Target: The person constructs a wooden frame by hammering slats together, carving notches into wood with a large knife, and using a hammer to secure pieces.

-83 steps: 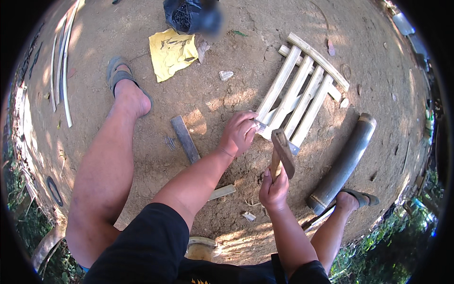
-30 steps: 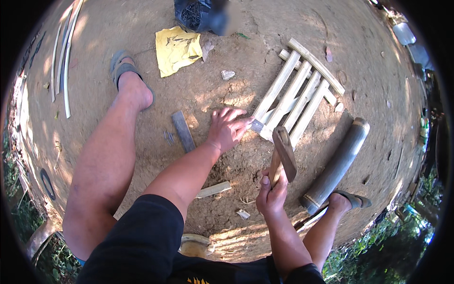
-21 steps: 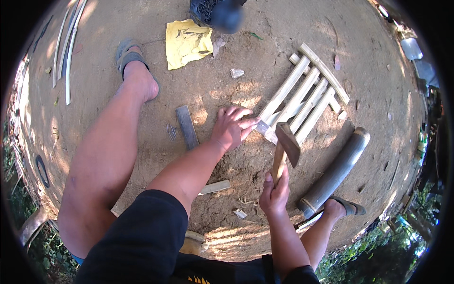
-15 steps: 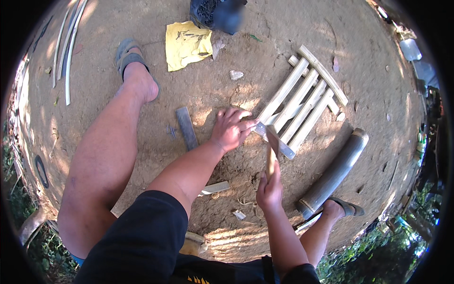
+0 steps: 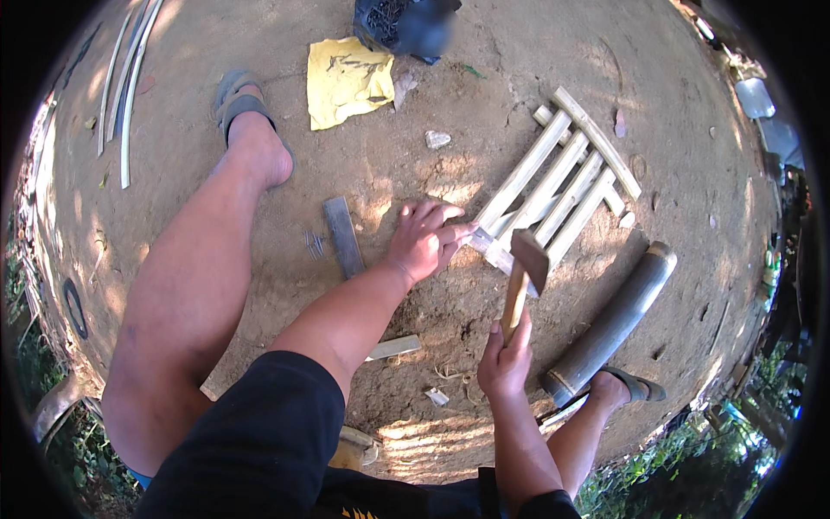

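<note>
A frame of pale bamboo slats (image 5: 558, 177) lies on the dirt ground at centre right. My left hand (image 5: 424, 240) rests at the frame's near left end, fingers pinched at the cross slat; whether a nail sits between them is too small to tell. My right hand (image 5: 506, 359) grips the wooden handle of a hammer (image 5: 523, 272), whose head hangs just above that same end of the frame, right of my left fingers.
A thick bamboo tube (image 5: 609, 324) lies right of the hammer, by my right foot. A flat grey strip (image 5: 343, 235) and small nails (image 5: 313, 245) lie left of my hand. A yellow sheet (image 5: 346, 80), a dark bag (image 5: 402, 22) and thin bamboo strips (image 5: 125, 95) lie farther off.
The hammer went down onto the frame end half a second ago and is raised again now. My left hand has stayed at the frame's near end.
</note>
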Demonstrator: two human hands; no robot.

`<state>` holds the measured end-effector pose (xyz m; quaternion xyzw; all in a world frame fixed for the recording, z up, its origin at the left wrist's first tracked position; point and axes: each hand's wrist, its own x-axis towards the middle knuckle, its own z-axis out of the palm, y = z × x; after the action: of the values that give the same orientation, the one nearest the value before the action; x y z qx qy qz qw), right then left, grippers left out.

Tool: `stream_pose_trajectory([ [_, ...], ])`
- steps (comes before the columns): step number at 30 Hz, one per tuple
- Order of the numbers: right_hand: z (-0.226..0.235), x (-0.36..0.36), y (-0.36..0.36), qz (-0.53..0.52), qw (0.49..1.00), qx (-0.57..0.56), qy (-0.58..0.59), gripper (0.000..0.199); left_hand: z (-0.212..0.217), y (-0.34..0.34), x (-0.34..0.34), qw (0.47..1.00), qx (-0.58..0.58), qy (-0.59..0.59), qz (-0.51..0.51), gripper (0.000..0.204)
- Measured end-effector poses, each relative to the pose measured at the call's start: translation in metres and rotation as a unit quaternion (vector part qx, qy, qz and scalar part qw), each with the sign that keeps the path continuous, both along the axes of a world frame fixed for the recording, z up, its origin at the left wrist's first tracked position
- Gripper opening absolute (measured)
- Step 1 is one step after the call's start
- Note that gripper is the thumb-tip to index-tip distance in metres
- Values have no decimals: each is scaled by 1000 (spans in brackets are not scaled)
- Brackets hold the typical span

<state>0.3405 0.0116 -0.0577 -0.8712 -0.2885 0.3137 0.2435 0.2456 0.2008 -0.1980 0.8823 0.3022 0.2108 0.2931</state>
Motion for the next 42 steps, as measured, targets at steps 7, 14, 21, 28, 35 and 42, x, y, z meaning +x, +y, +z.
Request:
stream_pose_trajectory([
  [7,-43,2,0,95,973,176,-112,31,-2,6,9,1000,4,30,-3,27],
  [14,-61,-5,-24,-15,969,246,22,51,-6,5,8,1000,10,24,9,27],
  [21,-55,-8,-3,8,998,59,-36,40,-11,7,4,999,28,33,-14,36],
  [28,-72,-17,-16,43,988,134,-71,38,-5,8,5,999,9,47,-11,40],
  [35,-80,-11,-32,-21,956,287,62,40,-2,7,8,999,10,36,-2,38],
  [42,-81,-15,-25,-44,973,210,80,47,-4,7,8,999,16,-34,0,36],
])
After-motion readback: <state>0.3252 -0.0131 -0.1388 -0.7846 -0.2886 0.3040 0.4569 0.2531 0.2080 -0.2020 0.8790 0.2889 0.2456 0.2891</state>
